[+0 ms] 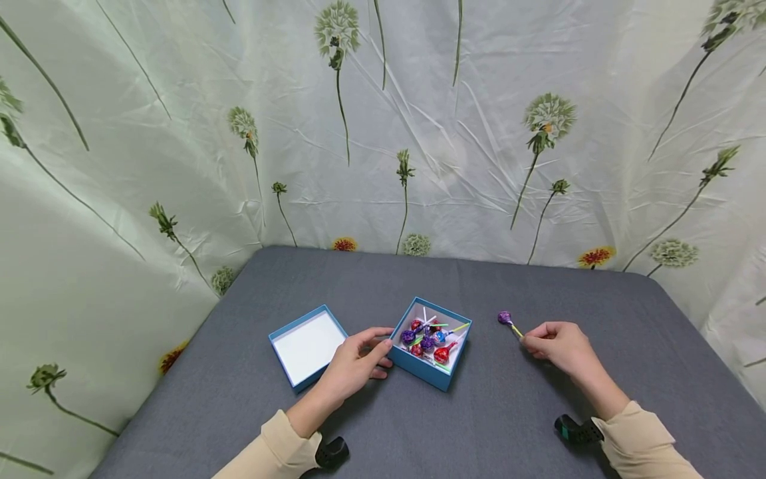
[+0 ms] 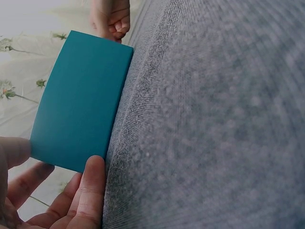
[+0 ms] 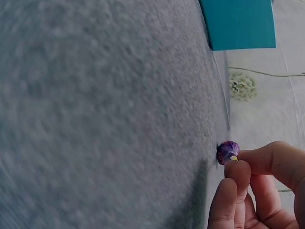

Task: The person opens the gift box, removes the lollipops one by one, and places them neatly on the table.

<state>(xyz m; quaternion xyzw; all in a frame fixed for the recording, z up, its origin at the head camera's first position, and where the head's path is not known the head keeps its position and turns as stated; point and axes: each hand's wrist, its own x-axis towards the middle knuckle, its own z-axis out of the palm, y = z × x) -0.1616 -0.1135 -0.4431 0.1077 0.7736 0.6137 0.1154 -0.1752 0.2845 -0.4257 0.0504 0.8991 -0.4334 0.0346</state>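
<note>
A blue box [image 1: 419,370] stands open at the middle of the table, with several wrapped lollipops [image 1: 441,354] in red, purple and blue inside. My left hand [image 1: 353,362] touches the box's left corner, its fingers loosely extended and the thumb by the rim. The left wrist view has a fingertip [image 2: 94,167] against the box's teal-looking side [image 2: 81,105]. To the right of the box, my right hand [image 1: 559,346] pinches the yellow stick of a purple-wrapped lollipop [image 1: 505,318]. Its round head [image 3: 228,151] points away from the hand, close over the cloth.
A shallow blue lid with a white inside [image 1: 308,346] lies left of the box, partly behind my left hand. Dark grey cloth [image 1: 491,426] covers the table. A white curtain with dandelion prints [image 1: 455,133] hangs behind and at both sides.
</note>
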